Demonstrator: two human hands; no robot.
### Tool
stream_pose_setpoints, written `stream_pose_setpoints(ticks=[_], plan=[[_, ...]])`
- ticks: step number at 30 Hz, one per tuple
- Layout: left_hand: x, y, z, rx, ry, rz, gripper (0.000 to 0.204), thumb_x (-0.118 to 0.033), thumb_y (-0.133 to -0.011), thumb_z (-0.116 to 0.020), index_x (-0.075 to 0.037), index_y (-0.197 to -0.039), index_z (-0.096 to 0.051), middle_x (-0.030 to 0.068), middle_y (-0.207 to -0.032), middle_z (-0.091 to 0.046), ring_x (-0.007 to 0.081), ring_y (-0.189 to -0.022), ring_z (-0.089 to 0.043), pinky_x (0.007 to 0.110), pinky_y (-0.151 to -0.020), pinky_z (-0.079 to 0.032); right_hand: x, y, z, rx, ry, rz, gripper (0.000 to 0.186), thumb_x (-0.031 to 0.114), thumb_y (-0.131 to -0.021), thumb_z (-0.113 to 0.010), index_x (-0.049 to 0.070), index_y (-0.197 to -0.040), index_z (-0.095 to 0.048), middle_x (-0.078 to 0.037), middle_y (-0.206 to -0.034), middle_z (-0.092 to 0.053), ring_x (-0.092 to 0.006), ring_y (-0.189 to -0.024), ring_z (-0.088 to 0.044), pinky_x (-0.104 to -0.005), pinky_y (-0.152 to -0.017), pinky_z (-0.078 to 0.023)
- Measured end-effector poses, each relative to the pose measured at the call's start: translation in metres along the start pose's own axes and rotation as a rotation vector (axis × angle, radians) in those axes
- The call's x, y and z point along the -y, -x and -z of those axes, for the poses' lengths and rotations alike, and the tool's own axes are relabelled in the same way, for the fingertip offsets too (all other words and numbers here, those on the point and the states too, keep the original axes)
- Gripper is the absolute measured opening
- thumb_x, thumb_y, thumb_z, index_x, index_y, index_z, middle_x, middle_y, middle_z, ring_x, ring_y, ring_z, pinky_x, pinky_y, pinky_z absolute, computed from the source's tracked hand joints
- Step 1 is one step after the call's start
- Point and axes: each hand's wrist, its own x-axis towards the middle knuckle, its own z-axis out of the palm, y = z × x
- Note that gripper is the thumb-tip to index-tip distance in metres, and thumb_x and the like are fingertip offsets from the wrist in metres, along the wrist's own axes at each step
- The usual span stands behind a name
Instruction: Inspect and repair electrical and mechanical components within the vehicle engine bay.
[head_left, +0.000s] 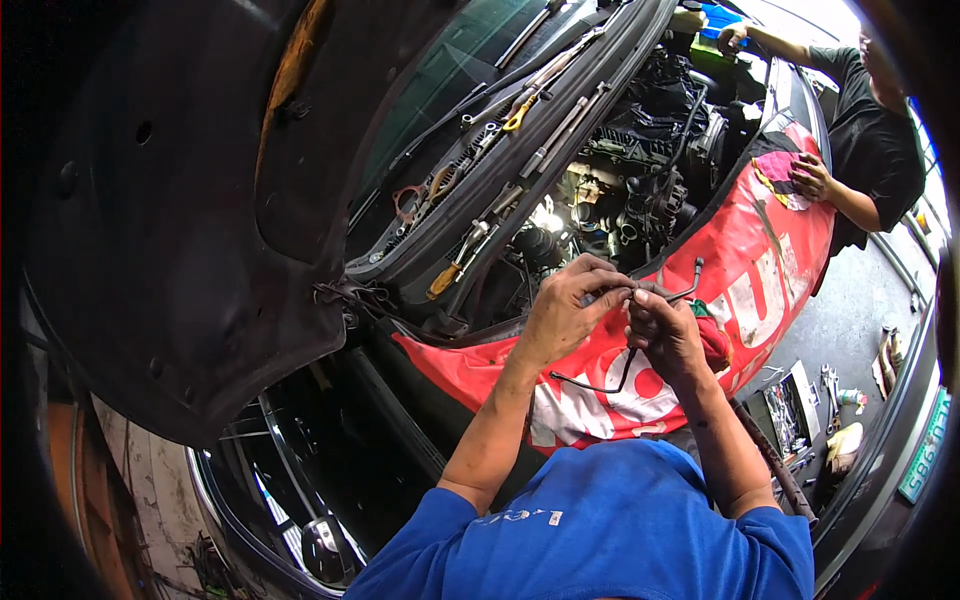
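Both hands meet over the red banner-like cover [770, 270] on the car's fender. In my right hand [665, 328] is a thin, dark, bent metal pipe [626, 372]. One hooked end rises past the knuckles toward the engine; the other bends down and left over the cover. My left hand [578, 305] is closed, thumb and fingertips pinched against my right fingertips. Whatever lies between those fingertips is too small to make out. A bunched red and green cloth [713, 342] sits just beside my right hand.
The engine bay [640, 170] lies open ahead, under the raised hood [180, 200]. Ratchets, a screwdriver [444, 281] and parts line the cowl below the windshield. A co-worker [860, 140] leans in at the far right, one hand on the cover. A tool tray [793, 410] rests on the floor.
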Motion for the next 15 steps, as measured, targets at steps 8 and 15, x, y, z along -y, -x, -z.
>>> stream_pose_setpoints(ticks=[8,15], plan=[[0.07,-0.068,0.099,-0.445,-0.001,0.206,0.015,-0.011,-0.089,-0.066,0.001,-0.096,-0.07,0.0058,-0.085,-0.07,0.0104,-0.074,-0.062,0.025,-0.069,-0.049,0.009,0.003,0.011,-0.107,-0.01,0.025,0.031,0.02,-0.09,-0.064,-0.002,-0.112,-0.06,0.007,-0.065,-0.038,-0.0034,-0.052,-0.034,-0.0213,-0.049,-0.034],[0.173,-0.132,0.168,-0.51,-0.278,0.25,0.019,-0.015,-0.085,-0.068,0.001,-0.096,-0.071,0.0101,-0.083,-0.073,0.0147,-0.074,-0.068,0.029,-0.069,-0.051,0.011,0.001,0.022,-0.099,0.002,0.052,0.032,0.02,-0.089,-0.065,-0.003,-0.112,-0.059,0.005,-0.066,-0.038,-0.0037,-0.051,-0.035,-0.0215,-0.047,-0.035]])
